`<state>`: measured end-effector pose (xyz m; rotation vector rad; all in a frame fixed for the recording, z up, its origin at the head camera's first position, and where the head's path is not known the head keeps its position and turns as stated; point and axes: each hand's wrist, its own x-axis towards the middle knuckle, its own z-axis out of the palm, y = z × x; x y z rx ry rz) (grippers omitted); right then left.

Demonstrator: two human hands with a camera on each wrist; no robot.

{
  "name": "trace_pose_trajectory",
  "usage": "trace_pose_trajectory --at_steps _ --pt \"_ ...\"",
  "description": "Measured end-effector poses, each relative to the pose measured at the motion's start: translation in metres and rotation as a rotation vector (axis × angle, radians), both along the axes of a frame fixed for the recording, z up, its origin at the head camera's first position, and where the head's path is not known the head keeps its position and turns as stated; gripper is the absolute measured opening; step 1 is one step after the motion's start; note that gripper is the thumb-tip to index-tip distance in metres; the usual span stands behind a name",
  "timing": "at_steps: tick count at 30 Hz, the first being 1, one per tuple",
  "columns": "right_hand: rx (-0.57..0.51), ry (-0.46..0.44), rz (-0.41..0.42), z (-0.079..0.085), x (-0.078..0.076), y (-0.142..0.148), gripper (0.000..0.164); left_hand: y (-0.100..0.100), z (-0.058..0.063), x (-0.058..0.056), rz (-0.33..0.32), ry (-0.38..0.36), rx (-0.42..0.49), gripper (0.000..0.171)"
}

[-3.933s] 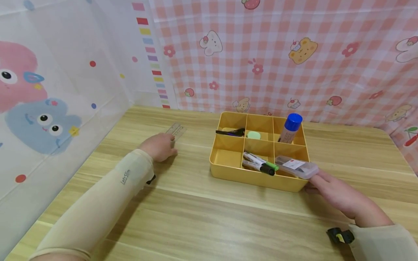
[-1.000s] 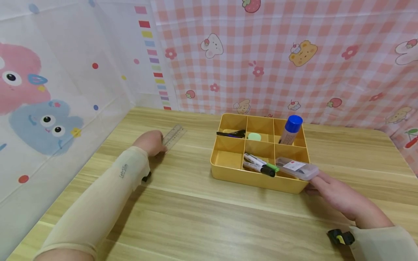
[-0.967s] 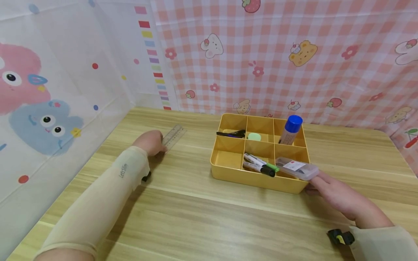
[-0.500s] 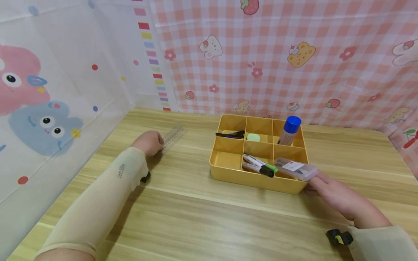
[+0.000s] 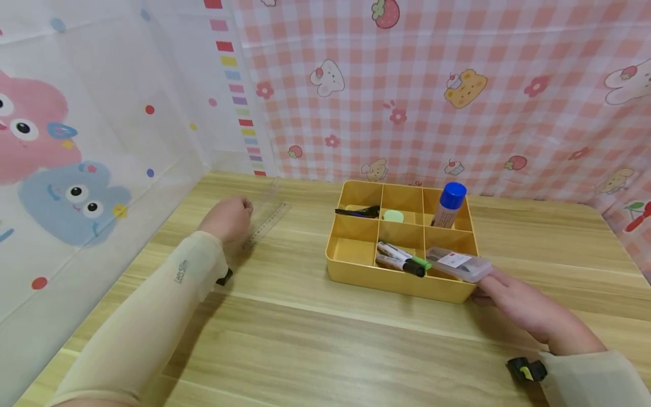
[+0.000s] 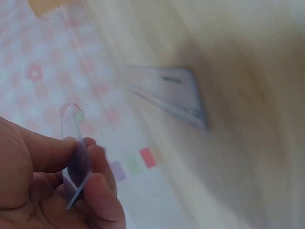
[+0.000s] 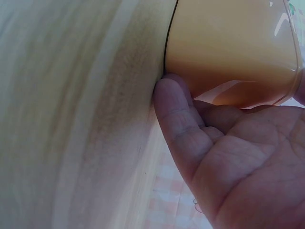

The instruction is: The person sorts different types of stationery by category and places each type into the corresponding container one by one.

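In the head view my left hand (image 5: 229, 217) is at the left of the table. Thumb and fingers pinch a clear plastic ruler (image 6: 77, 164), raised and tilted above the table. Beneath it a second clear ruler (image 5: 269, 225) with printed marks lies flat on the wood. My right hand (image 5: 526, 308) touches the right front corner of a yellow divided organizer box (image 5: 396, 287). In the right wrist view its fingers (image 7: 172, 98) rest against the outer wall near the base. Some of its fingers are hidden.
Inside the box are markers (image 5: 399, 260), a glue stick (image 5: 448, 206), a pale green piece (image 5: 393, 216), a black pen-like item (image 5: 358, 212) and a clear case (image 5: 460, 264) jutting over the right rim. Patterned cloth (image 5: 407, 85) hangs behind.
My left hand has drawn back slightly and lifted one ruler off the other, which stays on the table. The right hand keeps its place at the box.
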<state>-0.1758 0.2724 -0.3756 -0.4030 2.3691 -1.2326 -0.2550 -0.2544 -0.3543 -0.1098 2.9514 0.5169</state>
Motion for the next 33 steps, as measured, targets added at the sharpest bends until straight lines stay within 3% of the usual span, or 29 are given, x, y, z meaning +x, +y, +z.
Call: trace_pose_trajectory --at_steps 7,22,33 --pt "-0.014 -0.015 0.0 0.0 0.0 -0.001 0.068 0.019 0.007 0.006 -0.027 0.077 0.046 0.037" --pt "-0.025 -0.01 0.01 0.0 0.0 -0.002 0.067 0.056 0.027 0.023 -0.122 0.269 0.127 0.032" --pt "-0.02 -0.001 0.015 -0.002 -0.002 -0.001 0.064 0.078 0.038 0.037 -0.193 0.317 0.159 0.028"
